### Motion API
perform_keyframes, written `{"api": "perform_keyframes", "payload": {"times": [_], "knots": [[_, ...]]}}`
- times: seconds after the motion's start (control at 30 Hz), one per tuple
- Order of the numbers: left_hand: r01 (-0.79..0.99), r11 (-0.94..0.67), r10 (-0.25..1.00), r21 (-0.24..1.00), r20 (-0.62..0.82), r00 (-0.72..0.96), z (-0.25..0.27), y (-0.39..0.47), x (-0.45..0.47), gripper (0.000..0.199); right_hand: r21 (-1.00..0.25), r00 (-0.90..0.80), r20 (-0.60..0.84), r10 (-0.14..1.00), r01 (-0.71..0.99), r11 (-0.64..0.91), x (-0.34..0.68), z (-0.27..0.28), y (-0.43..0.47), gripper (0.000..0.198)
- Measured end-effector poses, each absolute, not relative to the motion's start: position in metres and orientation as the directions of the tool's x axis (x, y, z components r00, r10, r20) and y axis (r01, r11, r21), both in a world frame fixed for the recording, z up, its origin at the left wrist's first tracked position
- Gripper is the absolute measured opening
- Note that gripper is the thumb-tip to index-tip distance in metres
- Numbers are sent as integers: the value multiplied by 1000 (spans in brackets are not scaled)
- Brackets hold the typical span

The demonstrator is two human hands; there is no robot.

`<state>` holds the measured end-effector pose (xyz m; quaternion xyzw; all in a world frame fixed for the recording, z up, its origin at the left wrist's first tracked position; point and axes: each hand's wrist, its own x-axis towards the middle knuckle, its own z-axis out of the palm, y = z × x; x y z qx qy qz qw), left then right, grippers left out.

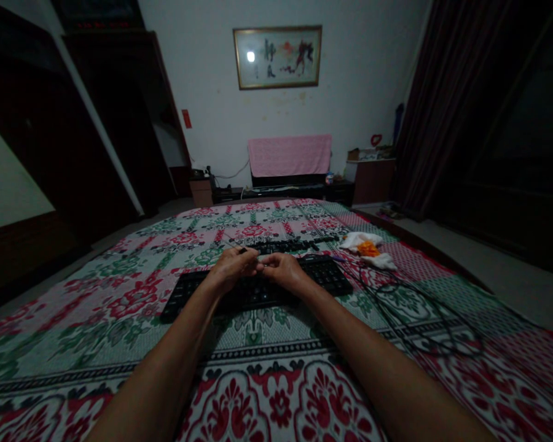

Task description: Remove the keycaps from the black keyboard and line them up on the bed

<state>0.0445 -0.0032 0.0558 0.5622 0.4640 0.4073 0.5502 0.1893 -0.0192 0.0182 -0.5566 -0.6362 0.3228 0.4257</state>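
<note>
While the left hand and right hand are nearly meeting over the keyboard, dim light is keeping me from telling whether either grip, curled inward, is pinching anything. Lying beneath both grips on the patterned cover, the keyboard is looking light, stiff and smooth, probably slippery, so its two short ends, outward of the grips, are seeming the safest hold. Just beyond the grips, small dark pieces are lying, apparently light and hard, suiting a fingertip pinch at their edges.

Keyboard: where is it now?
In the head view, the keyboard lies just below centre on the patterned cloth, under the left hand and right hand.
</note>
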Motion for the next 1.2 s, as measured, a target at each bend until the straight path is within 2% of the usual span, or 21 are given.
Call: {"api": "perform_keyframes", "payload": {"times": [0.17,0.3,0.37,0.43,0.57,0.67,0.83,1.03,1.2], "knots": [[57,-33,987,998,24,156,51,-2,52,22,-920,-4,85,996,384,80,191,23,-17,23],[65,-98,995,993,98,9,45,10,43,27,-885,83,163,983,453,108,204,27,-11,29],[165,-146,981,975,164,-102,38,21,32,29,-857,112,235,965,492,152,216,29,-7,27],[309,-153,957,938,219,-190,29,32,21,30,-839,139,250,958,525,142,228,31,-3,26],[449,-146,944,882,259,-203,16,45,7,29,-787,154,209,966,613,73,231,33,11,28],[470,-132,943,873,257,-211,14,46,5,30,-700,88,220,972,708,94,217,33,26,25],[454,-156,943,877,270,-197,16,45,3,26,-470,-50,265,963,865,174,198,34,50,24],[431,-160,947,888,262,-188,14,48,5,26,-252,-220,138,966,935,249,194,36,64,22],[442,-186,947,877,281,-158,12,49,6,25,-199,-255,50,966,945,260,191,36,70,13]]}}
